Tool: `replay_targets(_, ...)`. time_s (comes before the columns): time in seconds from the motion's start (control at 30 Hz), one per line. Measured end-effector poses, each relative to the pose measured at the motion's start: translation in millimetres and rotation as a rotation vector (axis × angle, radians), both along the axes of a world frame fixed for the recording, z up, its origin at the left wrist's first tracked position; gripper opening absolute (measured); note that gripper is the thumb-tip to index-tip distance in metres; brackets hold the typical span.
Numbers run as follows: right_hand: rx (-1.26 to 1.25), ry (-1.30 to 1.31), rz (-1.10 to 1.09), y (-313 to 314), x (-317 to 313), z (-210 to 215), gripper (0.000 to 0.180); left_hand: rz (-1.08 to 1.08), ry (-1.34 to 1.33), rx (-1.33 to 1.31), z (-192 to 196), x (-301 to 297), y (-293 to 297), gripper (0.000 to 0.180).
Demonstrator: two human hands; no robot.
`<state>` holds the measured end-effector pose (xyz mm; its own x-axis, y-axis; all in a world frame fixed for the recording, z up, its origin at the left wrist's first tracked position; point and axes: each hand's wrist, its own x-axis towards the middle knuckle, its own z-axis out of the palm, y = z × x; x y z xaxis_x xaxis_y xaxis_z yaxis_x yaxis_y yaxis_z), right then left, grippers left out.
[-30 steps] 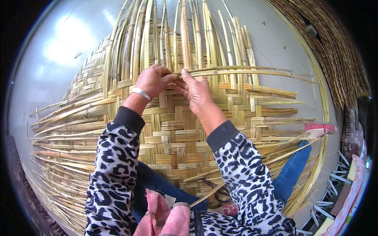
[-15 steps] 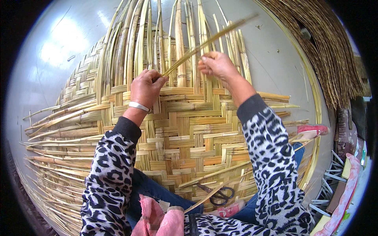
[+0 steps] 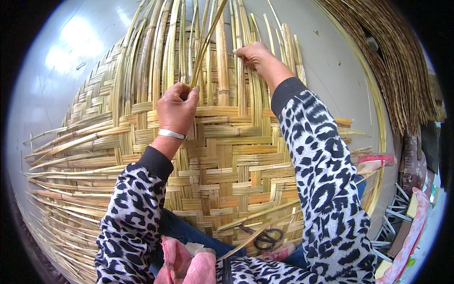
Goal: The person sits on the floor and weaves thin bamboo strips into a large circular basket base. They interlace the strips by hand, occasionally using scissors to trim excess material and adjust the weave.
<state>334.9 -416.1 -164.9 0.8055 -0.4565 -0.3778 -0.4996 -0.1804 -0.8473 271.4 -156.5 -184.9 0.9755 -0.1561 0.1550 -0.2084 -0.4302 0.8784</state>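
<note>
Partly cropped yellowish strips pinched between left fingers, grip of right fingers unclear

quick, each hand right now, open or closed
Left hand: closed, holding a thin bundle of strips.
Right hand: partly closed at a lengthwise strip; whether it grips cannot be told.

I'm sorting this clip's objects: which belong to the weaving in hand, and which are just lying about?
In the job:
left hand, gripping held strips
right hand, by forward-pointing strips
woven mat

Apparently lying about:
scissors on the mat, perhaps a tool
brown stalk bundle, upper right
</note>
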Motion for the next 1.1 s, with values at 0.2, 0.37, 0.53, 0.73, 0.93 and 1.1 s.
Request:
replay_targets(0.2,0.157,0.027,0.035,-6,-7,11,0.014,-0.001,0.050,0.003,1,0,2,0.024)
replay_targets(0.37,-0.107,0.133,0.095,-2,2,7,0.010,0.001,0.036,-0.027,2,-1,1,0.024)
replay_targets(0.53,-0.369,0.190,0.128,-3,19,-20,0.017,-0.011,0.046,-0.028,0,0,2,0.023)
replay_targets(0.73,-0.369,0.158,0.079,-9,27,-32,0.017,-0.012,0.038,-0.052,-3,-1,1,0.023)
replay_targets(0.93,0.215,-0.025,-0.026,-8,-2,2,0.019,-0.013,0.002,-0.034,-2,0,0,0.025)
replay_targets(1.1,0.664,-0.385,0.145,-8,-34,35,0.016,-0.021,0.072,0.026,3,0,1,0.024)
